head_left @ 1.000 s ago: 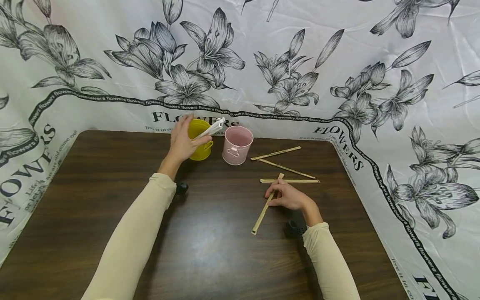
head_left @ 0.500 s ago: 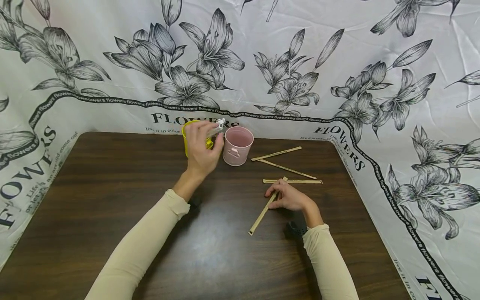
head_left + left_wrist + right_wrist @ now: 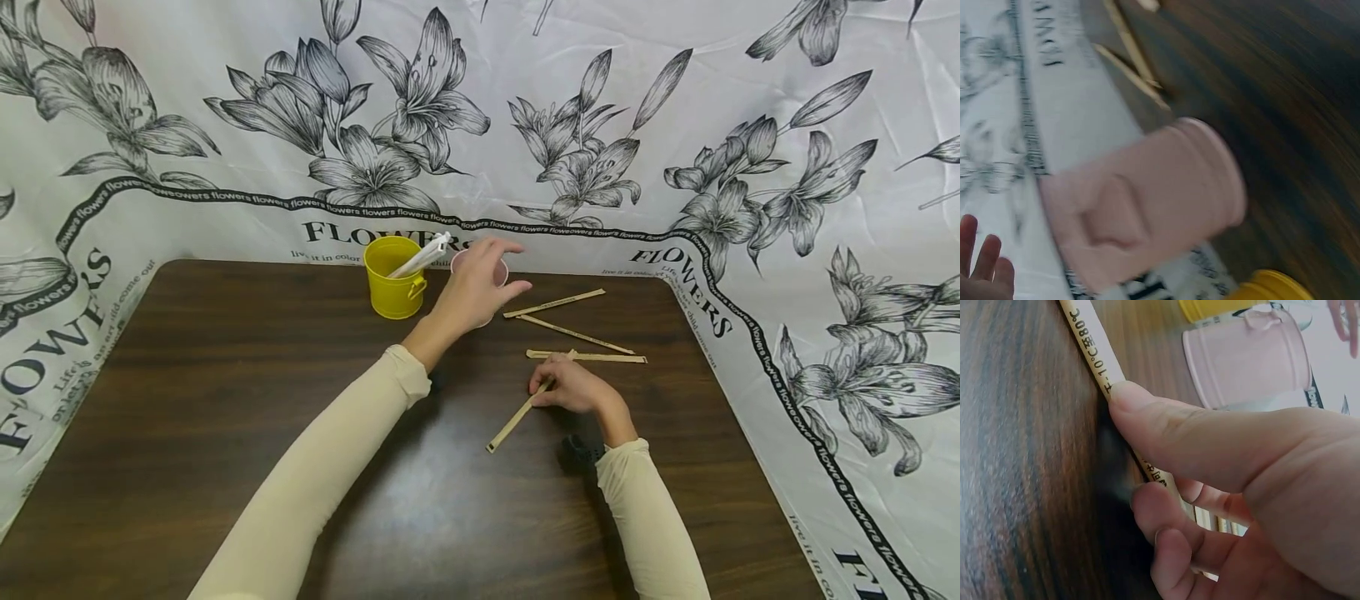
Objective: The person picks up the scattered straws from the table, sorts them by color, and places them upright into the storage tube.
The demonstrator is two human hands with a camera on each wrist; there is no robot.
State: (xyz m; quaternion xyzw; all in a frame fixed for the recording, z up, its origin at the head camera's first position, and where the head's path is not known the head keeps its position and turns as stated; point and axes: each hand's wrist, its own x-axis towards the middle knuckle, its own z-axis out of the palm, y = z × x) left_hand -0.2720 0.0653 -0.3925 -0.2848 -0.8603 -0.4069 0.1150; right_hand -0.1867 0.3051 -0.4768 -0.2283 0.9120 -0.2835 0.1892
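My right hand (image 3: 572,385) pinches a thin straw in a printed tan wrapper (image 3: 512,427) between thumb and fingers, low over the table. In the right wrist view, black lettering runs along this straw (image 3: 1092,353). My left hand (image 3: 472,292) reaches across the pink bucket (image 3: 1154,200) with its fingers spread and nothing in them, hiding most of the bucket in the head view. To its left stands a yellow bucket (image 3: 394,292). White wrapped sticks (image 3: 420,257) lean in the yellow bucket, their upper ends above the rim.
Three more tan-wrapped straws lie on the right of the dark wooden table (image 3: 225,400): one at the back (image 3: 555,303), one slanting (image 3: 576,334), and one level (image 3: 600,357) by my right hand. A flower-printed white cloth (image 3: 570,158) rises behind the table.
My left hand has let go of the white sticks in the yellow bucket and moved right, over the pink bucket. The right hand keeps its pinch on the straw, which has shifted slightly.
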